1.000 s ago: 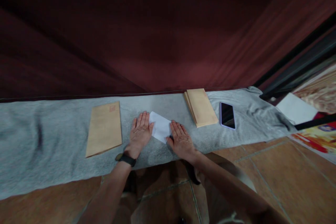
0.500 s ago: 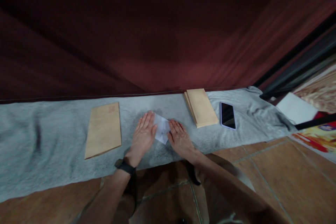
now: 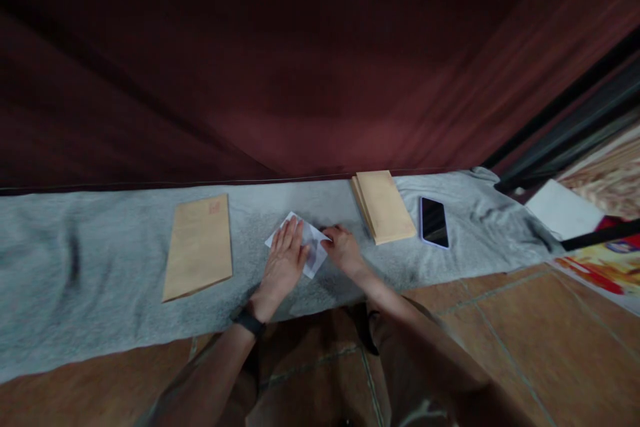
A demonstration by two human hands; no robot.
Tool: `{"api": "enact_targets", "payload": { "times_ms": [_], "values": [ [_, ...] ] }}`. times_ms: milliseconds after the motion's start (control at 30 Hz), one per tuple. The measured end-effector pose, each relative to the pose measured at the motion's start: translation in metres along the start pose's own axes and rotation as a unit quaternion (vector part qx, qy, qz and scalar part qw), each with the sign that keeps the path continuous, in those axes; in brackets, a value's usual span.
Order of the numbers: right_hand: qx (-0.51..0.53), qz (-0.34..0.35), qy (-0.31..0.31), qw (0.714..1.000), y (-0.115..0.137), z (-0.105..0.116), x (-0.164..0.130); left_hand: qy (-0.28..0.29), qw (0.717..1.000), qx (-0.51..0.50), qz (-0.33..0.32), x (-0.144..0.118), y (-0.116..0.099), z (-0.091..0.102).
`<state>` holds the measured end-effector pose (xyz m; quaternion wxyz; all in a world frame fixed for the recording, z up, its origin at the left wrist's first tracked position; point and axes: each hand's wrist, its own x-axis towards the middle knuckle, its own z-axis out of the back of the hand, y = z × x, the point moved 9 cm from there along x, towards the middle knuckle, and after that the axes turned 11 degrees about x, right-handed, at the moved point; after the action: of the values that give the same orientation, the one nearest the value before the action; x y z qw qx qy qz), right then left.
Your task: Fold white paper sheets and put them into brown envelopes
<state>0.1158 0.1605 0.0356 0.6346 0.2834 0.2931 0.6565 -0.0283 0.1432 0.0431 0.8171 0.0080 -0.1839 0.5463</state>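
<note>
Grey cloth carries a white paper; left hand presses flat on it, right hand fingers pinch its right edge.

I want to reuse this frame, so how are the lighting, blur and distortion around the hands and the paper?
Head view: dim, warm light; the white paper is the brightest spot; the left hand and right hand are slightly soft with motion blur; the grey cloth bows from wide-angle distortion; the phone shows faint glare.
</note>
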Motion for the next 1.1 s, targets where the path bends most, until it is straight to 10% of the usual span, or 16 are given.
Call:
{"api": "enact_targets", "payload": {
  "times_ms": [200,333,533,700,933,1100],
  "values": [
    [0.211,0.167,-0.218,0.938,0.021,0.075,-0.004,-0.252,0.961,-0.101,0.053,0.001,0.029,0.100],
    [0.205,0.256,-0.184,0.927,0.039,0.075,-0.019,-0.322,0.925,-0.163,0.119,-0.005,0.062,0.123],
    [0.082,0.333,0.076,0.936,0.050,-0.004,-0.044,-0.171,0.963,-0.187,0.097,0.009,0.060,0.081],
    [0.029,0.334,0.167,0.927,0.039,-0.019,-0.057,0.028,0.995,-0.086,-0.040,0.002,0.016,0.020],
    [0.091,0.226,0.090,0.966,0.030,-0.006,-0.036,0.101,0.989,0.038,-0.098,-0.010,-0.016,-0.020],
    [-0.047,0.207,0.037,0.976,0.025,-0.035,-0.040,0.096,0.988,0.089,-0.084,-0.007,-0.018,-0.026]
  ]
}}
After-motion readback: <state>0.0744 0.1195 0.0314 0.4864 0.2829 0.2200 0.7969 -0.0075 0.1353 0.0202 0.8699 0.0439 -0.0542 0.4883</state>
